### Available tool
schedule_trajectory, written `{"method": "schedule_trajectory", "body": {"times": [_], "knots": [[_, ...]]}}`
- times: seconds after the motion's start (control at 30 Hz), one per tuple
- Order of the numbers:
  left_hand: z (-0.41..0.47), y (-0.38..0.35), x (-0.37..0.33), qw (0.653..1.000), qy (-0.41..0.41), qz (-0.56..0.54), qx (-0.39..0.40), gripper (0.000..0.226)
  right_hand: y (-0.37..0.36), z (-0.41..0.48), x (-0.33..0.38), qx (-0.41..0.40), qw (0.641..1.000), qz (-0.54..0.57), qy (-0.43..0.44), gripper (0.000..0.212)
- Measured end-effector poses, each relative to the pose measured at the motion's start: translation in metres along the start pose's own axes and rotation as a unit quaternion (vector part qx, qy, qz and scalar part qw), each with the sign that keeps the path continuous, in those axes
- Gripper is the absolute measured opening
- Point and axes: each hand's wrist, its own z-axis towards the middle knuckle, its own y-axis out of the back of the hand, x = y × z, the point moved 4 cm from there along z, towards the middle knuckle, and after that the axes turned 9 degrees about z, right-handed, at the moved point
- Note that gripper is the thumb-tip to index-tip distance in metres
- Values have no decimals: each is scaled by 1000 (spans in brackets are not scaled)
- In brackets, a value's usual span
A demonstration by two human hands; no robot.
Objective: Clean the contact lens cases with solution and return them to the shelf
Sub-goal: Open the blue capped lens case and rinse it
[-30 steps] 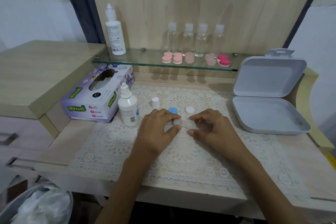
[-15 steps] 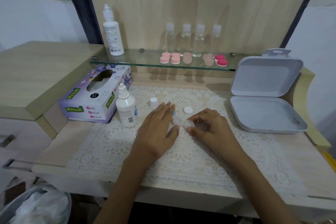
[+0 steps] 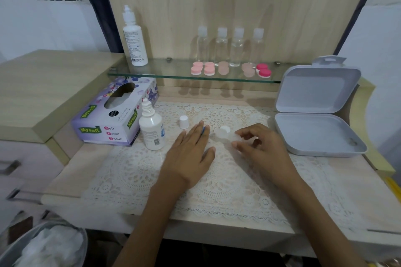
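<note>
A clear contact lens case (image 3: pixel 225 136) lies on the lace mat (image 3: pixel 134 165), with a white cap (image 3: pixel 224 129) just behind it. My right hand (image 3: pixel 260 149) has curled fingers and pinches the case's right end. My left hand (image 3: pixel 191 151) lies flat with straight fingers, its fingertips over a blue cap (image 3: pixel 204 131) that is mostly hidden. The small solution bottle (image 3: pixel 152 130) stands uncapped to the left, its white cap (image 3: pixel 183 121) beside it. Several pink lens cases (image 3: pixel 202 68) and a red one (image 3: pixel 263 70) sit on the glass shelf (image 3: pixel 169 72).
A tall solution bottle (image 3: pixel 133 43) and several clear bottles (image 3: pixel 230 47) stand on the shelf. A tissue box (image 3: pixel 112 115) is at the left, an open grey box (image 3: pixel 316 134) at the right. A bin (image 3: pixel 43 245) with tissue sits below left.
My left hand let go of the case's left end, straightened its fingers and slid forward over the blue cap. My right hand stays at the case's right end.
</note>
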Motion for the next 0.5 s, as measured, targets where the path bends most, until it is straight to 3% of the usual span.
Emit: {"method": "schedule_trajectory", "body": {"times": [0.5], "knots": [[0, -1, 0, 1000, -2, -2, 11, 60, 64, -1, 2, -88, 994, -65, 7, 14]]}}
